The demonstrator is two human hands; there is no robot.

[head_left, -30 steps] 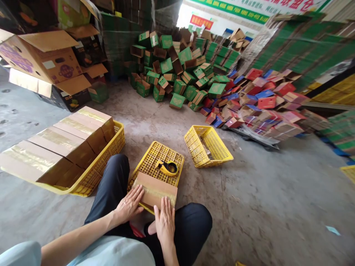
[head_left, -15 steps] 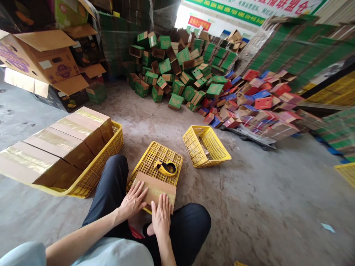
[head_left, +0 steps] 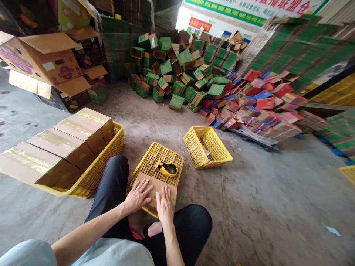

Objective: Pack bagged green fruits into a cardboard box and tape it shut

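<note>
A brown cardboard box (head_left: 155,184) with clear tape on it lies on the near end of a yellow plastic crate (head_left: 155,151) whose gridded face is up. On the box's left part my left hand (head_left: 137,196) rests flat, fingers spread. My right hand (head_left: 165,205) lies flat on its right part, fingers stretched out, partly hiding the tape. Just beyond the box, a yellow and black tape dispenser (head_left: 167,169) sits on the crate, touched by neither hand.
To the left, a long yellow basket (head_left: 93,181) holds several taped cardboard boxes (head_left: 46,157). Another yellow basket (head_left: 216,146) stands on the floor at right. Behind are heaps of green boxes (head_left: 177,101) and red and blue boxes (head_left: 264,103), with large cartons (head_left: 55,61) at far left.
Both hands have slid forward over the top of the box, away from my body. The box, the crate and the tape dispenser have stayed in place.
</note>
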